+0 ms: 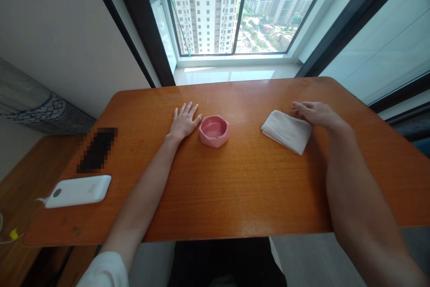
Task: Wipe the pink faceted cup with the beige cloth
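Folded cloth [285, 131] lies left-near of right hand [318, 113], long axis slanting near-right; fingers curled, can't tell grip. Left hand [183, 122] spread flat, empty.

No text can be read; the faint marking [91, 187] on the white device [75, 193] is illegible.

The six-sided dish [214, 142] is a plain dusty pink, and the folded cloth [286, 131] is off-white. Beneath them the worktop [215, 188] is warm orange-brown, streaked with fine wood grain. The flat device [82, 191] at the left is white with a dark grey round spot. The curtain [55, 109] is grey, its darker band figured with pale looping patterns. The rolled sleeve [106, 269] is white; the clothing [225, 262] below the worktop's edge is black.
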Demonstrator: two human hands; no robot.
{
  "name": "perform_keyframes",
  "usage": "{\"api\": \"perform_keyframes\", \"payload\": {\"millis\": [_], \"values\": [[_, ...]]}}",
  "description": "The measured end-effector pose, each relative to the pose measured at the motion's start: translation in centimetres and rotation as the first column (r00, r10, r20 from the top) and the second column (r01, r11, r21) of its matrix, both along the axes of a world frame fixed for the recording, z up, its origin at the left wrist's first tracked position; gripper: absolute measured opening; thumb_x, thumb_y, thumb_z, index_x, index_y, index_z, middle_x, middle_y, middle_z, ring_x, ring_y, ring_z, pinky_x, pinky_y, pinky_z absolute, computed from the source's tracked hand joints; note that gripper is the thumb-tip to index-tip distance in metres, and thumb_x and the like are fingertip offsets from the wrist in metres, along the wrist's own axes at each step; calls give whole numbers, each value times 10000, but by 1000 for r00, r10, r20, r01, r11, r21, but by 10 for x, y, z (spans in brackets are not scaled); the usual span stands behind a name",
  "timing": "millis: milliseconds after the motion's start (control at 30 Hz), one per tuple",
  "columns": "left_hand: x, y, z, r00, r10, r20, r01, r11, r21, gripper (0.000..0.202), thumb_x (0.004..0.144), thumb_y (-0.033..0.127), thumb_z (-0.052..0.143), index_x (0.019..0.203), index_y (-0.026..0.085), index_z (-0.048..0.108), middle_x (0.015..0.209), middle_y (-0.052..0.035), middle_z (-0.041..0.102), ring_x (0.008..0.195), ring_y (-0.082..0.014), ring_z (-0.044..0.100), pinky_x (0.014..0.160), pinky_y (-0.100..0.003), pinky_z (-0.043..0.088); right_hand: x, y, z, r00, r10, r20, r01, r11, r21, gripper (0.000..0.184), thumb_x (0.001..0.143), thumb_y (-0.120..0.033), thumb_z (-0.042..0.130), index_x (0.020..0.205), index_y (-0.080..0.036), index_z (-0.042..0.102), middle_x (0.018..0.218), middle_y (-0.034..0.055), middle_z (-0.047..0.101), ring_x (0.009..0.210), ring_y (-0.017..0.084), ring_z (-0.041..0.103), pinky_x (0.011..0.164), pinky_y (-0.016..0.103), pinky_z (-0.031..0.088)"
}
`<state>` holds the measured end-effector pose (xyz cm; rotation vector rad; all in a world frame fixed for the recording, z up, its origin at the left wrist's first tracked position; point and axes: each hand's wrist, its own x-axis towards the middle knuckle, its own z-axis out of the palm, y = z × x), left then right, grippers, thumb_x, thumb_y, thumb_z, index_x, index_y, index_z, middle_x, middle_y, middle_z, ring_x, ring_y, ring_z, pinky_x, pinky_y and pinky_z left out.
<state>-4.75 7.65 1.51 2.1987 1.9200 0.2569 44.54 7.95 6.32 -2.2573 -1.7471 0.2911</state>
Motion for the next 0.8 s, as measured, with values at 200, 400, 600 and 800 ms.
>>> {"api": "perform_keyframes", "payload": {"millis": [200,400,600,800], "values": [[0,0,-2,1000,4,-4,-4,1000,10,733,1122,617,290,1765,269,346,1892,-54,224,1789,-305,176,1465,-616,92,-39,-16,34,971,141,-191,-207,899,-386,439,807,-606,860,966,-200,813,1010,82,840,828,255,733,709,358,514],[0,1,-1,1000,1,-6,-1,1000,8,742,1121,624,291,1770,266,333,1892,-54,223,1789,-309,174,1465,-622,93,-104,-28,43,866,341,-366,-491,720,-490,460,765,-650,829,865,-205,770,883,70,803,773,265,737,614,336,507],[0,0,1,1000,2,-10,-2,1000,3,741,1121,619,291,1767,259,343,1892,-52,226,1790,-308,173,1469,-612,92,-209,-77,32,511,817,-268,-830,387,-402,350,780,-529,905,802,-216,750,839,56,805,772,256,739,645,331,455],[0,2,-2,1000,1,-1,-1,1000,11,737,1119,622,302,1765,269,348,1891,-49,228,1789,-310,175,1466,-618,98,-272,-132,12,328,939,-100,-919,293,-264,530,921,-781,733,899,-252,748,885,65,829,774,265,770,575,345,318]]}}
